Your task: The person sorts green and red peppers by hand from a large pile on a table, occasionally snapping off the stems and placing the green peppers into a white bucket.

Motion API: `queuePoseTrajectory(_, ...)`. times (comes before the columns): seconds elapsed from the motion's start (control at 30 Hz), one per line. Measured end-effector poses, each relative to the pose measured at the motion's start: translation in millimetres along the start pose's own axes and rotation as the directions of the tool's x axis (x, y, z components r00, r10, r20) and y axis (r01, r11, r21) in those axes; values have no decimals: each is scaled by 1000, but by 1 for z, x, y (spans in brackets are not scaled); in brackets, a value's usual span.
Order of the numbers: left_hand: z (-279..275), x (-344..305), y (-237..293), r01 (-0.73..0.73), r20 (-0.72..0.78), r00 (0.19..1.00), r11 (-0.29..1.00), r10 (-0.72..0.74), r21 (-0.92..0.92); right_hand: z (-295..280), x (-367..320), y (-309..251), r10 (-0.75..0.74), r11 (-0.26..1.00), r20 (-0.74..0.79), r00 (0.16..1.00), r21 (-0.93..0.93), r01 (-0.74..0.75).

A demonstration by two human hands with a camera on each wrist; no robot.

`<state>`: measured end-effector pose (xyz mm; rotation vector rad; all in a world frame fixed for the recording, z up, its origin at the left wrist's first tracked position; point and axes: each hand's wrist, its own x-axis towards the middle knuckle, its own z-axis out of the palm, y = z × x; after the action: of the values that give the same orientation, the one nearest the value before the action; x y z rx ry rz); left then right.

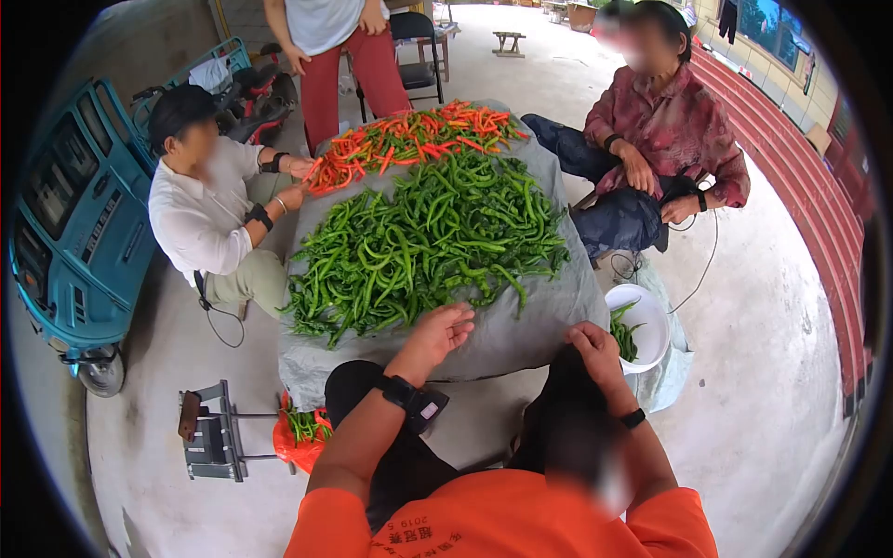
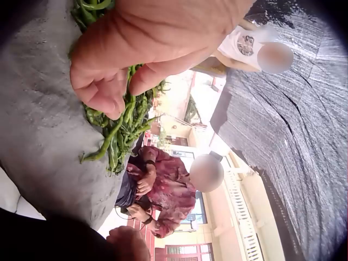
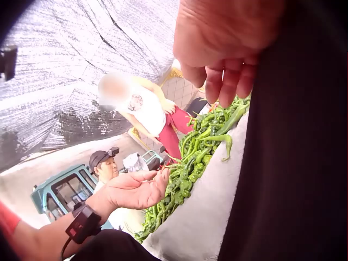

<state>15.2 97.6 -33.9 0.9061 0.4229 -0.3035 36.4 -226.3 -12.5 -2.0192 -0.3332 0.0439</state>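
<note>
A broad heap of green chili peppers [image 1: 437, 232] lies on a grey cloth-covered table [image 1: 549, 312]. My left hand [image 1: 435, 337] hovers at the heap's near edge, palm turned up and fingers loosely bent; the right wrist view shows nothing in its grasp. Over by my right knee, close to the table's front edge, is my right hand [image 1: 595, 352]. Its fingers hang relaxed and empty in the right wrist view. Just to the right of it stands a white bucket [image 1: 659, 327] with several green peppers inside.
Red and orange chili peppers [image 1: 419, 139] cover the table's far end. One person [image 1: 200, 200] sits at left, another [image 1: 665, 139] at right, and a third [image 1: 339, 46] stands behind. A red bag [image 1: 302, 451] and small stool [image 1: 214, 437] are at lower left, beyond them a blue three-wheeler [image 1: 79, 214].
</note>
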Motion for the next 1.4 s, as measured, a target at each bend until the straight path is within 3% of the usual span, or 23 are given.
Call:
queuePoseTrajectory(0.03,-7,4,-1,3,-3,1000,1000,-3,-23,-1,1,1,23,987,31,999,157,-28)
queuePoseTrajectory(0.17,-33,16,-7,21,-1,1000,995,-21,-100,-12,15,-3,149,934,136,979,305,-184)
queuePoseTrajectory(0.23,-39,15,-10,31,-52,998,991,-38,-132,-18,28,-5,278,875,214,937,347,-338)
queuePoseTrajectory(0.33,-35,11,-3,5,-61,998,999,-8,-44,-30,56,-14,508,774,308,804,245,-583)
queuePoseTrajectory(0.47,-31,4,14,-21,-11,1000,1000,21,-5,-23,104,-42,441,883,281,853,38,-469)
queuePoseTrajectory(0.53,-32,4,19,-32,-43,999,999,32,-6,-18,143,-26,220,949,242,945,-276,-151)
queuePoseTrajectory(0.63,-34,9,22,-36,-51,998,999,35,-21,-1,191,-4,-102,751,166,981,-634,186)
queuePoseTrajectory(0.73,-33,12,26,-42,-22,999,999,41,-25,23,202,-14,-57,513,83,995,-853,101)
queuePoseTrajectory(0.83,-31,12,28,-60,-27,998,998,60,-9,39,219,2,26,357,-18,999,-934,-26)
queuePoseTrajectory(0.93,-28,13,31,-78,-40,996,997,78,13,44,227,10,-19,402,-31,999,-915,-21)
queuePoseTrajectory(1.03,-25,15,35,-93,-33,995,996,93,16,41,223,1,-69,344,47,997,-937,67)
queuePoseTrajectory(1.13,-21,14,40,-116,-38,992,993,117,18,37,206,-32,-62,387,53,997,-919,73)
queuePoseTrajectory(1.23,-16,16,39,-124,-34,991,991,126,45,34,184,-48,-57,643,-3,998,-765,34)
queuePoseTrajectory(1.3,-13,19,36,-126,-3,992,990,126,66,31,176,-43,10,901,9,1000,-434,-5)
queuePoseTrajectory(1.33,-12,19,35,-128,12,992,989,128,78,29,172,-41,39,972,24,999,-235,-32)
queuePoseTrajectory(1.4,-8,15,36,-144,74,988,984,137,103,38,152,-66,162,985,60,985,55,-165)
